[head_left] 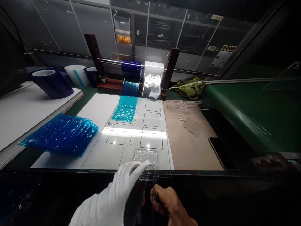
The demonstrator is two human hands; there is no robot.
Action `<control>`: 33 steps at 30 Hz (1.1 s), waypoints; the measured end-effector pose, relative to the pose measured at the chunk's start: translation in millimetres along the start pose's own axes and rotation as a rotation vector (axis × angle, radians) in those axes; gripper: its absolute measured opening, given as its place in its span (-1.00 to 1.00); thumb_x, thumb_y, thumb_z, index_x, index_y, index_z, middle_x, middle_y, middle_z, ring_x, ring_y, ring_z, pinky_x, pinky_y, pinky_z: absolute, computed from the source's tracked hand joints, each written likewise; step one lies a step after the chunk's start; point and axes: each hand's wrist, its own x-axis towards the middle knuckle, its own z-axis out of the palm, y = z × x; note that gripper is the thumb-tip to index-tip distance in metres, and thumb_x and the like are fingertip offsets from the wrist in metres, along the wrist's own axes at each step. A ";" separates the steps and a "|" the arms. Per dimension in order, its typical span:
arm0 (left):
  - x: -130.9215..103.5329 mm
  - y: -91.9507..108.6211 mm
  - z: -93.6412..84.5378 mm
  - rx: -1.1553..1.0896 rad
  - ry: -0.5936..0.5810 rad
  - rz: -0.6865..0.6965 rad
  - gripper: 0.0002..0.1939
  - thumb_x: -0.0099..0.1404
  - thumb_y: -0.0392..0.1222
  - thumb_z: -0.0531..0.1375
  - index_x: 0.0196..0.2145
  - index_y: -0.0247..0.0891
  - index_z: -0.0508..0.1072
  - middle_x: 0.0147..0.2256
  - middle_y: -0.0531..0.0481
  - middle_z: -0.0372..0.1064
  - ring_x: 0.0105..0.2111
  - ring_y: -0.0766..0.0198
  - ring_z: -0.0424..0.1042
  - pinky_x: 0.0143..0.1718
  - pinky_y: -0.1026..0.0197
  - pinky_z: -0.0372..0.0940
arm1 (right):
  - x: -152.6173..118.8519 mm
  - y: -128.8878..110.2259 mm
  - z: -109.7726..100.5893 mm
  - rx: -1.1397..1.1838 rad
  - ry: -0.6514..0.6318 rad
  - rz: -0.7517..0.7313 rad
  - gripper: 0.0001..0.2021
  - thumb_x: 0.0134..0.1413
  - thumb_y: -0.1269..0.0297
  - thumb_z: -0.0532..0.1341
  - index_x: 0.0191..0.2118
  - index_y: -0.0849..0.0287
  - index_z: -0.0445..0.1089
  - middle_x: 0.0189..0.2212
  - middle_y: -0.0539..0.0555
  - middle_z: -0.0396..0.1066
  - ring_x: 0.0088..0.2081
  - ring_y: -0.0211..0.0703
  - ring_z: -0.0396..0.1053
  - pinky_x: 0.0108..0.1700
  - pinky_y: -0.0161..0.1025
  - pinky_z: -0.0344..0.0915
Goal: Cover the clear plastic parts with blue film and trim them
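My left hand [122, 182], in a white glove, is closed at the table's front edge on a clear plastic plate [152, 172]. Just beyond its fingertips lies a clear, wrinkled film piece [145, 155]. My right hand [168, 201], bare, is curled below the table edge at the plate's near right side; what its fingers hold is dark and too unclear to name. Before my hands lies a glass sheet [122, 153] over drawn rounded rectangles. A blue film strip [125, 110] runs down onto it from a blue roll [131, 70], beside a clear film roll [154, 67].
At left sit a pile of blue film-covered pieces [61, 135] and large film rolls [50, 83]. On the right, brown paper [185, 150] bears a loose clear plate [192, 126] and stacked clear pieces [183, 105]. A phone [221, 152] lies near a green conveyor belt [246, 116].
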 end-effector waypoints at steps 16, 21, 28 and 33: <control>6.5 21.4 8.6 0.313 0.253 -0.164 0.14 -0.21 -0.15 0.27 0.29 -0.17 -0.20 0.06 -0.25 0.06 0.03 -0.22 0.15 0.02 -0.23 0.16 | -39.7 37.4 -22.3 -0.268 0.484 -0.141 -0.48 -0.07 -0.35 0.10 -0.41 0.06 0.13 -0.62 -0.10 0.04 -0.61 -0.29 0.06 -0.60 -0.32 0.08; 7.8 6.3 19.2 0.316 0.367 -0.226 0.12 -0.18 -0.12 0.28 0.30 -0.15 -0.14 0.10 -0.26 0.03 0.09 -0.29 0.07 0.08 -0.34 0.03 | -4.8 46.3 -101.5 -0.888 0.472 0.127 -0.59 0.10 -0.16 0.08 -0.25 0.13 0.24 -0.42 0.07 0.34 -0.42 -0.10 0.35 -0.40 -0.19 0.29; 10.1 -28.5 38.7 -1.718 -0.201 -0.309 0.10 -0.04 0.52 -0.10 0.23 -0.39 0.09 0.18 -0.32 0.12 0.20 -0.16 0.09 0.19 -0.24 -0.03 | 36.0 67.4 -154.0 -1.233 0.318 0.152 -0.53 0.21 0.04 0.00 0.05 0.31 0.28 -0.05 0.33 0.40 -0.02 0.19 0.36 -0.03 0.10 0.29; 29.8 -22.0 51.3 -2.113 -0.218 -0.409 0.16 -0.13 0.50 0.01 0.19 -0.53 0.15 0.12 -0.39 0.19 0.15 -0.12 0.18 0.17 -0.19 -0.01 | 30.2 12.2 -100.8 -1.068 0.079 -0.176 -0.09 -0.01 -0.11 0.21 0.32 0.27 -0.17 0.22 0.32 0.14 0.23 0.19 0.09 0.22 0.14 0.05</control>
